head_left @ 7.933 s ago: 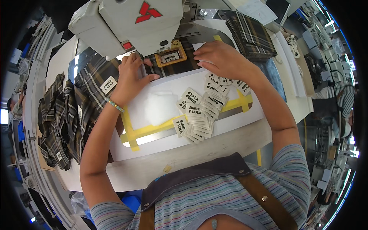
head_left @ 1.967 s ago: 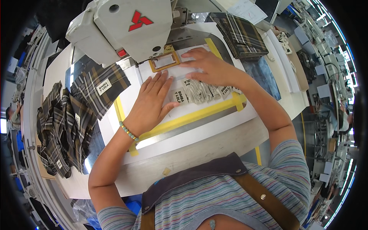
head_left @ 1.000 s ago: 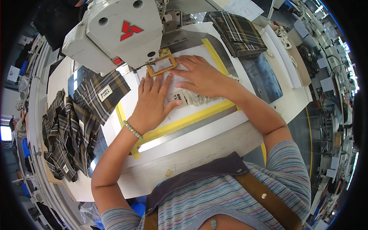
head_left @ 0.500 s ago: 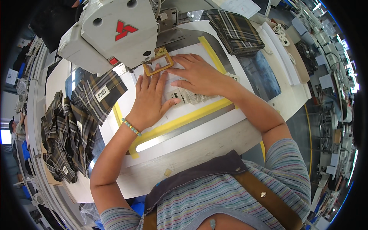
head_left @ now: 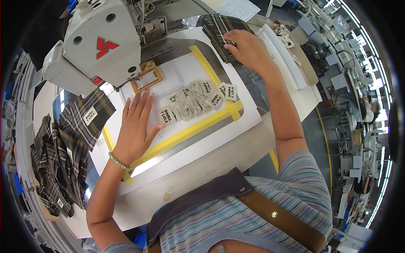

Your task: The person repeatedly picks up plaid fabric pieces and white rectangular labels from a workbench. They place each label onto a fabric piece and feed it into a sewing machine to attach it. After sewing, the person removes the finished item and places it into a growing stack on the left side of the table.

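Note:
My left hand lies flat on the white sheet, fingers stretched out and slightly apart, fingertips just below a small yellow frame beneath the sewing machine head. Beside its thumb, a loose pile of pale fabric labels spreads to the right. My right hand is at the stack of dark plaid fabric pieces at the far right, thumb and fingers pinching cloth at its edge. Left of the machine rests a plaid piece bearing a pale label.
Crumpled plaid pieces hang over the table's left side. Yellow tape borders the white sheet. A cardboard box with more labels stands at the right, beside a white strip. A paper sheet lies at the back.
My right hand has left the label pile and yellow frame and reached right to the plaid stack. My left hand has drawn slightly back from the frame. The whole view has shifted.

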A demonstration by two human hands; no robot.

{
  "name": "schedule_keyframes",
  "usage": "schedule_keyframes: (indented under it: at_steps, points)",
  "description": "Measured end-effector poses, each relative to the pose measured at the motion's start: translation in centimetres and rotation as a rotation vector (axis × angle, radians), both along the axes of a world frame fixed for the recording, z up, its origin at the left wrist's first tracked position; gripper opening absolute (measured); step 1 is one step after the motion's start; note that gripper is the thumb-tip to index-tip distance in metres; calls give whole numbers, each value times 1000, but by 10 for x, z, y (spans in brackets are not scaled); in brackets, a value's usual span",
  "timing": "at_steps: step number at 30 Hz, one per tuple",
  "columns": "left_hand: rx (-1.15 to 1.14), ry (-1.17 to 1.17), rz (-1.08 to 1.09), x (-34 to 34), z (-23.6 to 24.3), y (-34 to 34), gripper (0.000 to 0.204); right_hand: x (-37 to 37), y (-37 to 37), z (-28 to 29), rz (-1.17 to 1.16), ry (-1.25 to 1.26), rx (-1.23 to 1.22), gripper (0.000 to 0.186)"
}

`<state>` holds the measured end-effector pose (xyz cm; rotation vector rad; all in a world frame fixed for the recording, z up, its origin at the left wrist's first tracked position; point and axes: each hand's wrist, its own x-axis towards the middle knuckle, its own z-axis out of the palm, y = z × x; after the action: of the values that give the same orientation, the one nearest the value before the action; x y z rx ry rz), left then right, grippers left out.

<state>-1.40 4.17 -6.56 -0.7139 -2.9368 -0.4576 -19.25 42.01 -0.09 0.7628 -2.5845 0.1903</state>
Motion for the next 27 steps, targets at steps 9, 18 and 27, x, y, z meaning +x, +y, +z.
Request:
schedule_keyframes:
  at_steps: [9, 18, 27]
  points:
    - [350, -120, -143, 16, 5, 18, 78, -23, 16, -21, -77, 62, -36, 13]
    - [278, 131, -315, -5, 35, 52, 58, -25, 30, 19, -16, -35, -147, 11]
    - [264, 436, -151, -50, 33, 81, 55, 26, -69, -4, 416, 130, -25, 10]
